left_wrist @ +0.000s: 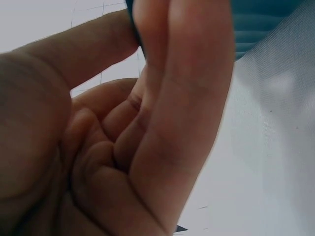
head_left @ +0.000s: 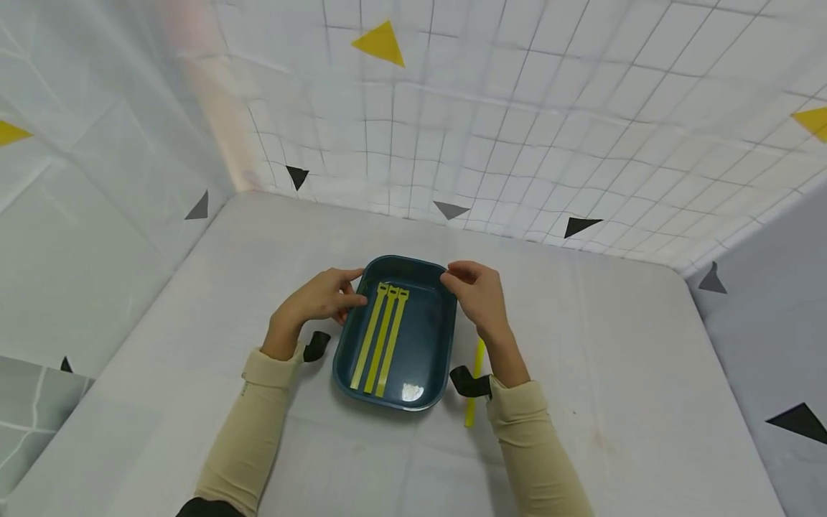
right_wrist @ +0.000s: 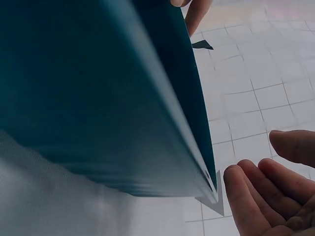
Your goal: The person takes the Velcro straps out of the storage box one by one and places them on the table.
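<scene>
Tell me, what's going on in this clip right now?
A person sits at a white-covered table with a dark teal tray between their hands. The left hand pinches the tray's left rim near the far corner. The right hand is at the far right corner, fingers loosely curled, apparently not gripping. Three yellow straps lie side by side inside the tray. Another yellow strip lies on the table beside the right wrist.
</scene>
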A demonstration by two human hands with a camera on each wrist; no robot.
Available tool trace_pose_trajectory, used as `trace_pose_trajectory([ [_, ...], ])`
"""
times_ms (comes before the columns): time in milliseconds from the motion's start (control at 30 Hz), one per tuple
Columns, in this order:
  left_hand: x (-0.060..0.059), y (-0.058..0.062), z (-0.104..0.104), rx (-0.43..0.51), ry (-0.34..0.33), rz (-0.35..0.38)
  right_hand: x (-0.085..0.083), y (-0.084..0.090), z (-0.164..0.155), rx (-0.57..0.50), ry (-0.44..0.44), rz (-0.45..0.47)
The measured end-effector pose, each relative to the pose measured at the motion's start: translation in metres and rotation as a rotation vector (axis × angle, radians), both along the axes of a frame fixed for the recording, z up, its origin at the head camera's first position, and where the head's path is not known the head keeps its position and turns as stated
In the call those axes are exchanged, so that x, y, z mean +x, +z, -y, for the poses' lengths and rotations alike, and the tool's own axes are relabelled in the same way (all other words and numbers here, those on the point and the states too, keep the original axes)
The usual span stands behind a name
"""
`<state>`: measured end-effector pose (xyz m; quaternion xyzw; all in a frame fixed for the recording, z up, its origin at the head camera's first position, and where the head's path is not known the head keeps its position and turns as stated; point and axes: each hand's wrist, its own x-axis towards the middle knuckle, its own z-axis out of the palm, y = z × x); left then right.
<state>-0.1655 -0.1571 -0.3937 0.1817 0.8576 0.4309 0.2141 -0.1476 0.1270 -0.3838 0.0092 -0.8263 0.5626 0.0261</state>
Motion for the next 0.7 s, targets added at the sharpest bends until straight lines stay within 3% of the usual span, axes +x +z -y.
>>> trace_pose_trajectory([
  [700, 0.001, 0.0, -0.001, -0.013, -0.01, -0.011, -0.006, 0.012, 0.014, 0.067, 0.076, 0.004],
])
